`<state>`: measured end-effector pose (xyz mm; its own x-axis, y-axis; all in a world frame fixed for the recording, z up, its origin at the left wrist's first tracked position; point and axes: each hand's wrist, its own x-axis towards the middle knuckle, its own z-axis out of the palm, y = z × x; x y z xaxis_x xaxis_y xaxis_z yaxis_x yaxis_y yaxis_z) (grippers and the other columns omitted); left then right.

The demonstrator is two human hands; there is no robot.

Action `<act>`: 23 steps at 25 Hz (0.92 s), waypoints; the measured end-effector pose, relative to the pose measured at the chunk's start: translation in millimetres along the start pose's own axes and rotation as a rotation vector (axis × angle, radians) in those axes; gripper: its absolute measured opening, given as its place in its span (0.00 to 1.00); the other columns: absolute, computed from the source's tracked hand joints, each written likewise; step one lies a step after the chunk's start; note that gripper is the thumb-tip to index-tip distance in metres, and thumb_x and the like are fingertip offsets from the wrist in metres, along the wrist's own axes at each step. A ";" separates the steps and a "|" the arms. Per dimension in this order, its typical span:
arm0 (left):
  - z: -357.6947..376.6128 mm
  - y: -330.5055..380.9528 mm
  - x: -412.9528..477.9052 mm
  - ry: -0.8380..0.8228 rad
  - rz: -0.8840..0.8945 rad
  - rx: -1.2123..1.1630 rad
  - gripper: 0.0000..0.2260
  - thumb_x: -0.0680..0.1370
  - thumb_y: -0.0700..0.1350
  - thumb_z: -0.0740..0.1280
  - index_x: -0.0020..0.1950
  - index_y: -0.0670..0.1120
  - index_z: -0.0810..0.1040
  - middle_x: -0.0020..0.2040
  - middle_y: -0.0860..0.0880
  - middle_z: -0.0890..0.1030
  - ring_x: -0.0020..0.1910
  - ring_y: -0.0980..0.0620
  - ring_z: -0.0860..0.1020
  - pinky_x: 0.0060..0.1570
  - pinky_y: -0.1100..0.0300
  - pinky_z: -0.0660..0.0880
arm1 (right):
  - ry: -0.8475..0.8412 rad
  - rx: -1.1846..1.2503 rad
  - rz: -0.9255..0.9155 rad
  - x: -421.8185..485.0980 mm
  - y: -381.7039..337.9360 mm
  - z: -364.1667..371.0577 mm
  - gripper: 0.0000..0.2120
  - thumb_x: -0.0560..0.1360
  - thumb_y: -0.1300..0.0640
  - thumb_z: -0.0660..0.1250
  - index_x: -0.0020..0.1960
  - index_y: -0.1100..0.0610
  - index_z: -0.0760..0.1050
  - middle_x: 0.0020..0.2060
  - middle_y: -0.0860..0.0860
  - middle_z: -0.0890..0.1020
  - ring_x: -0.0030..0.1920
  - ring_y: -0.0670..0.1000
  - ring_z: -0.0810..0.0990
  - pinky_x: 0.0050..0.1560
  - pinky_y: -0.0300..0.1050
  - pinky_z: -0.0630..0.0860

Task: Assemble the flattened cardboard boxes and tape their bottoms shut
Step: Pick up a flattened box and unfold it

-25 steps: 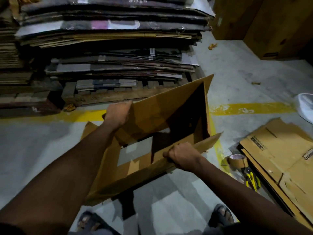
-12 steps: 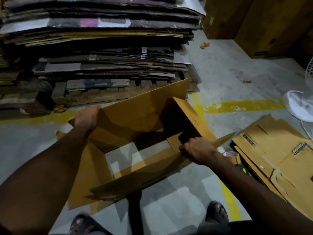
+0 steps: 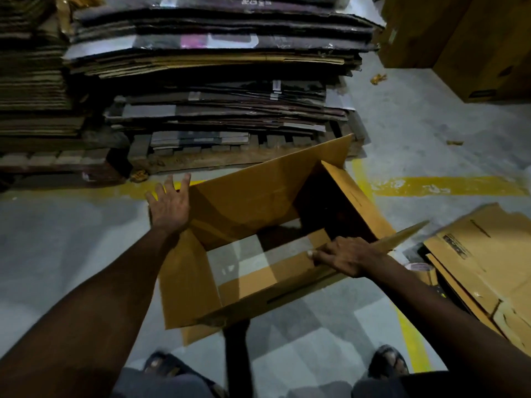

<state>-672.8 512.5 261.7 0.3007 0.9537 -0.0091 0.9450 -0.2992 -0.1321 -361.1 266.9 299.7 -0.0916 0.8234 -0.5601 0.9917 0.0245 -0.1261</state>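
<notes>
At the box [image 3: 253,202], left hand [image 3: 169,206] splayed; right hand [image 3: 349,258] curled (gripping).

Head-worn view, close above box [image 3: 258,202]

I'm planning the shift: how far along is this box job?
Done: one box is opened into a rectangle. In hand: the right hand grips its near wall, and the left hand is spread open at its far left corner. Left: the floor shows through the bottom, so it is untaped. The tape roll lies beside flattened boxes on the right.
</notes>
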 end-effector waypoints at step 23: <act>27.9 79.2 -164.6 -0.854 0.154 -0.651 0.20 0.82 0.56 0.57 0.71 0.51 0.71 0.72 0.46 0.69 0.69 0.44 0.68 0.64 0.56 0.65 | 0.262 -0.096 0.059 -40.8 1.8 46.7 0.42 0.66 0.27 0.47 0.77 0.43 0.57 0.76 0.51 0.62 0.75 0.60 0.59 0.70 0.64 0.58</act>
<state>-651.0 332.7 225.0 0.4709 0.5363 -0.7005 0.8673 -0.1363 0.4787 -359.8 206.8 284.1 -0.0192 0.9431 -0.3319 0.9998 0.0152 -0.0147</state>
